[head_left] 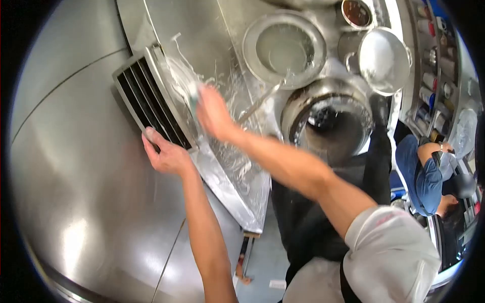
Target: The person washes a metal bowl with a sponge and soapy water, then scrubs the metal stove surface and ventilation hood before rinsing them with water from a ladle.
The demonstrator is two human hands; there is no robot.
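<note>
A metal vent filter (154, 96) with dark slots rests tilted against the steel surface at the upper left. My left hand (169, 154) is at its lower corner, fingers closed on the frame's edge. Beside the filter's right side, my right hand (212, 111) is closed round a pale scrubbing item (193, 93), blurred by motion. White suds streak the steel panel (240, 166) below and right of the right hand. A long metal handle (262, 101) leans from the round basin toward the panel.
A round basin of cloudy liquid (285, 50) is at the top, beside a large dark-rimmed pot (331, 118). Further right are a two-handled pot (384, 58) and a container of red-brown liquid (356, 13). A person in blue (422, 174) is by the shelves (434, 76).
</note>
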